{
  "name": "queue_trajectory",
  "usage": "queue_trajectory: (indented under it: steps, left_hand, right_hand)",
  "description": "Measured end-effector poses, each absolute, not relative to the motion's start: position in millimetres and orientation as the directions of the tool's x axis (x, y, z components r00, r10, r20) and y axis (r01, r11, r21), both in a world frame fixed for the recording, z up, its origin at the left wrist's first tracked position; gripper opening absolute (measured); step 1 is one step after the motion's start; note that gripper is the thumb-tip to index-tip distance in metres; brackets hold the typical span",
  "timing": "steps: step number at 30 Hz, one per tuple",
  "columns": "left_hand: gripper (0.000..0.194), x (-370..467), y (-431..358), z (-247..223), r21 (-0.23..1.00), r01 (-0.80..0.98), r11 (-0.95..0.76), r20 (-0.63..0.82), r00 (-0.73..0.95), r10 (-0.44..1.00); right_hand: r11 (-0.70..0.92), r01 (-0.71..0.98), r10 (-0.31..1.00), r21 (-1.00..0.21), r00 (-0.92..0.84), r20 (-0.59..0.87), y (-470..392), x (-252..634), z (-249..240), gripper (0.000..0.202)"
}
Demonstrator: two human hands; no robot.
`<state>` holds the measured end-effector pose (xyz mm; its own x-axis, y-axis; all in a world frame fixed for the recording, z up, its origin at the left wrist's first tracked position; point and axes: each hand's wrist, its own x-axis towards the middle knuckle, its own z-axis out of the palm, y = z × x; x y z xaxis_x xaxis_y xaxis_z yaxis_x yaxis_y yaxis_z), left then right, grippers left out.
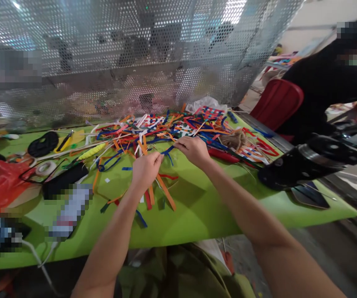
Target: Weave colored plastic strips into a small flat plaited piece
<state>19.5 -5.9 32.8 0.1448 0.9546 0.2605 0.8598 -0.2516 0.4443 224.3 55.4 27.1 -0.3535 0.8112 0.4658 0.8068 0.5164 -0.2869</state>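
My left hand (147, 167) is closed in a pinch above the green tabletop. My right hand (193, 150) is closed too, a little farther right and higher in view. A short blue strip (167, 150) spans the gap between the fingertips of both hands. Orange strips (166, 193) fan out below and behind my left hand, with a red strip (168, 176) near them; whether that hand also grips these is hidden. Past my hands lies a tangled heap of coloured strips (162, 131), some woven into checkered pieces (212, 112).
A black bottle (299, 163) lies tilted at the right. Leftward are a tape roll (46, 168), a cutter knife (64, 140), a black case (65, 181), a phone (71, 213) and a red plastic bag (3, 186). Behind rises a perforated metal screen (119, 62). A person (324, 78) is beyond a red chair (277, 103).
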Motion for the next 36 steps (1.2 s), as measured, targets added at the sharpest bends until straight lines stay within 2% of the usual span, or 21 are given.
queue_trajectory:
  steps: [6,10,12,14,17,19,21,26,28,32,36]
  left_hand:
    - [0.034,15.9,-5.8,29.6,0.548,0.780,-0.304,0.325,0.137,0.936]
    - [0.033,16.8,-3.9,24.4,0.607,0.728,-0.318,0.321,0.141,0.937]
    - [0.033,17.9,-2.8,22.2,0.643,0.702,-0.306,0.301,0.136,0.944]
    - [0.032,18.8,-2.0,20.7,0.683,0.671,-0.290,0.286,0.119,0.951]
    - [0.031,19.9,-1.7,19.4,0.734,0.625,-0.264,0.283,0.071,0.956]
    - [0.031,20.9,-1.8,18.2,0.762,0.596,-0.253,0.287,0.038,0.957]
    - [0.031,22.4,-2.0,16.2,0.784,0.562,-0.264,0.303,0.026,0.953]
    - [0.031,28.7,-3.9,9.8,0.796,0.504,-0.335,0.344,0.078,0.936]
    - [0.030,31.4,-5.3,7.7,0.777,0.528,-0.342,0.312,0.149,0.938]
    - [0.030,33.9,-5.9,4.5,0.716,0.597,-0.362,0.191,0.331,0.924]
    - [0.033,30.1,-1.0,3.3,0.789,0.486,-0.375,0.222,0.343,0.913]
  right_hand:
    - [0.419,0.849,0.843,-0.323,-0.232,0.485,66.1,247.2,25.1,0.026]
    - [0.360,0.833,0.854,-0.419,-0.113,0.508,68.1,261.5,19.1,0.023]
    - [0.340,0.799,0.851,-0.496,-0.037,0.524,68.2,268.3,16.8,0.024]
    - [0.322,0.713,0.851,-0.623,0.071,0.520,68.8,274.8,16.8,0.029]
    - [0.291,0.396,0.895,-0.871,0.209,0.394,69.5,279.5,20.0,0.038]
    - [0.254,0.161,0.939,-0.954,0.196,0.283,67.6,275.7,21.7,0.042]
    - [0.200,0.033,0.974,-0.979,0.107,0.202,63.0,265.8,21.3,0.045]
    - [0.023,-0.041,0.987,-0.999,-0.158,0.029,48.5,236.7,16.2,0.047]
    - [0.012,-0.097,0.986,-0.995,-0.162,0.027,45.6,232.5,16.5,0.047]
    - [0.101,-0.189,0.991,-0.977,-0.064,0.115,43.0,233.6,21.7,0.041]
    - [0.093,-0.178,0.987,-0.980,-0.112,0.114,35.1,226.5,23.8,0.040]
